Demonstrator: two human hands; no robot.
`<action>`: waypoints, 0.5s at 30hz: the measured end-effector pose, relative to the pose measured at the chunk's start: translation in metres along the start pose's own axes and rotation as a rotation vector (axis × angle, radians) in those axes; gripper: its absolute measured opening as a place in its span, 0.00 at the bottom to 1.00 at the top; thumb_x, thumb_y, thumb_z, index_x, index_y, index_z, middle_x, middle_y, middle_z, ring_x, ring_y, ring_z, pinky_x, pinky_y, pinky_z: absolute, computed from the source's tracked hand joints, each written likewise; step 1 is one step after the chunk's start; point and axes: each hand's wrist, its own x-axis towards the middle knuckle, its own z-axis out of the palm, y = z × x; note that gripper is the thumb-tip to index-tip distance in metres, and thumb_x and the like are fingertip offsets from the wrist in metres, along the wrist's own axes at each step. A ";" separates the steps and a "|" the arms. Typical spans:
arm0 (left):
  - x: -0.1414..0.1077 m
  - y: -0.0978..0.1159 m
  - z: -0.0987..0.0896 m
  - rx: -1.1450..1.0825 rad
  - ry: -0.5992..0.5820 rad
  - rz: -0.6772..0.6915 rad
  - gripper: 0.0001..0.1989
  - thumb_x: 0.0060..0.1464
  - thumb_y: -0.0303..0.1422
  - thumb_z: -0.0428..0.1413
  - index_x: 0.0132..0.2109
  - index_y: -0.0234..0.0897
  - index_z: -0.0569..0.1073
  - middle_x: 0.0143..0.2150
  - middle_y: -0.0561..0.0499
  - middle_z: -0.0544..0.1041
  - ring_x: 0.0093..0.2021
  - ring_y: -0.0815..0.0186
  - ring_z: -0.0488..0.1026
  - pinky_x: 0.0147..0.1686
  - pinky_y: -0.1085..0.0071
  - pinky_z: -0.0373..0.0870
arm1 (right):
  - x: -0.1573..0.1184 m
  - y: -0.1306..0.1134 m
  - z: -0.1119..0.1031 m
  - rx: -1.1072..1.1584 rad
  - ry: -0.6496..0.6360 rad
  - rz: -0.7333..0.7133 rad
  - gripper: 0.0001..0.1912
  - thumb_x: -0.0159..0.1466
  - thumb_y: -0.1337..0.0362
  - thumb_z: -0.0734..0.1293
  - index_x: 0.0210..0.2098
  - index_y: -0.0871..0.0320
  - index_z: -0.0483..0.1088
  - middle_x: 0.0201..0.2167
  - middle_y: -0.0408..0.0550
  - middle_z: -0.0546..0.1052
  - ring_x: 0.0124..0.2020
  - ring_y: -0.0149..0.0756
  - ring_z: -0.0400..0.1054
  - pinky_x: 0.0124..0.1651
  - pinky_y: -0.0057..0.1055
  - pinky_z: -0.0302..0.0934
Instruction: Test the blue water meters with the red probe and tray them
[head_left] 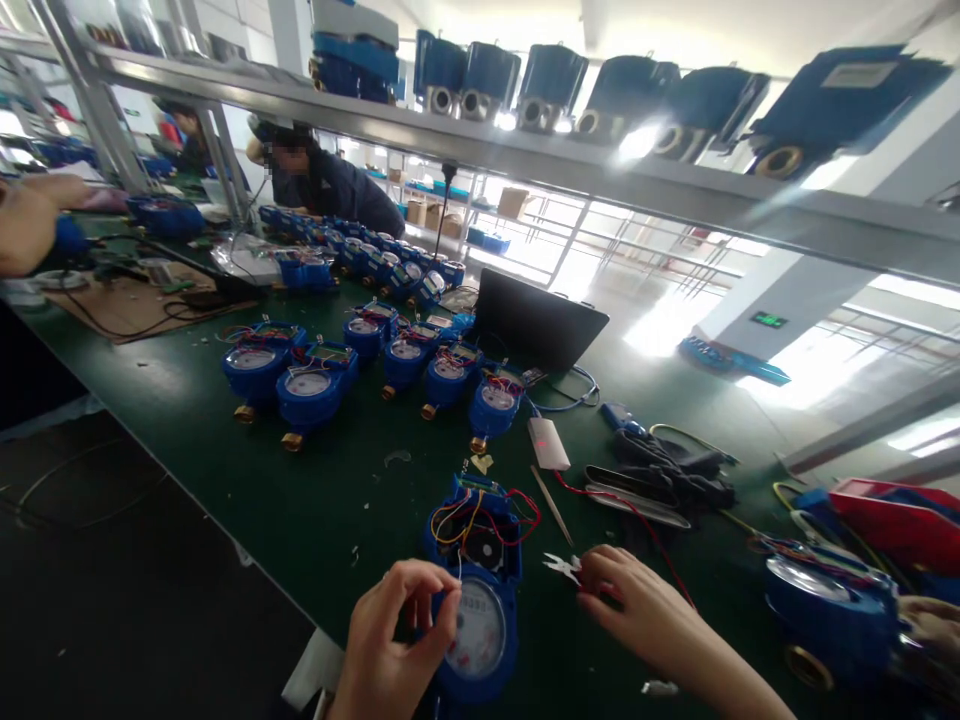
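A blue water meter (506, 610) lies right in front of me, its upper housing open with red, yellow and white wires (474, 525) looping out. My left hand (401, 625) is over the meter's left side, thumb and forefinger pinched on the end of a thin white wire (460, 565). To the right of the meter, my right hand (626, 600) is closed round the red handles of small pliers (561, 568). The jaws of the pliers are apart and point left toward the meter, with nothing between them.
Several blue meters (307, 390) stand farther back, before a black laptop (536, 320). A white box (549, 443) with a red cable, a wooden stick (551, 503) and an open case (637, 497) lie nearby. Another meter (825, 610) is at right. Co-workers (337, 185) are at far left.
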 end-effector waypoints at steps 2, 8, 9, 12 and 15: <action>-0.003 -0.001 0.001 0.004 0.011 -0.019 0.06 0.55 0.27 0.57 0.34 0.42 0.68 0.31 0.59 0.79 0.21 0.73 0.67 0.23 0.78 0.68 | 0.018 -0.004 -0.002 0.265 0.085 -0.041 0.14 0.61 0.54 0.65 0.37 0.59 0.72 0.40 0.56 0.76 0.44 0.52 0.70 0.52 0.50 0.60; -0.005 0.001 -0.003 0.015 0.044 0.027 0.06 0.55 0.28 0.58 0.33 0.42 0.67 0.30 0.59 0.78 0.21 0.72 0.66 0.23 0.77 0.66 | 0.083 -0.041 -0.001 0.700 -0.047 -0.168 0.34 0.59 0.41 0.63 0.55 0.59 0.68 0.57 0.57 0.72 0.58 0.46 0.66 0.59 0.40 0.60; -0.005 0.001 -0.004 0.015 0.046 0.036 0.07 0.55 0.27 0.57 0.33 0.43 0.67 0.30 0.60 0.78 0.21 0.73 0.65 0.23 0.78 0.65 | 0.090 -0.046 0.000 0.739 -0.108 -0.176 0.35 0.58 0.41 0.64 0.56 0.59 0.68 0.56 0.58 0.73 0.57 0.46 0.68 0.58 0.40 0.62; -0.003 0.001 -0.007 0.030 0.066 0.026 0.07 0.55 0.26 0.57 0.33 0.42 0.67 0.30 0.59 0.77 0.21 0.73 0.65 0.24 0.77 0.66 | 0.100 -0.056 0.004 0.796 -0.251 -0.180 0.35 0.56 0.47 0.66 0.56 0.63 0.69 0.48 0.57 0.78 0.47 0.45 0.75 0.50 0.41 0.68; 0.001 -0.005 -0.011 0.075 0.115 0.003 0.05 0.55 0.28 0.57 0.38 0.42 0.69 0.37 0.54 0.78 0.30 0.68 0.72 0.31 0.73 0.71 | 0.097 -0.061 0.004 0.797 -0.255 -0.179 0.33 0.52 0.56 0.67 0.55 0.65 0.70 0.42 0.54 0.80 0.42 0.43 0.76 0.46 0.40 0.69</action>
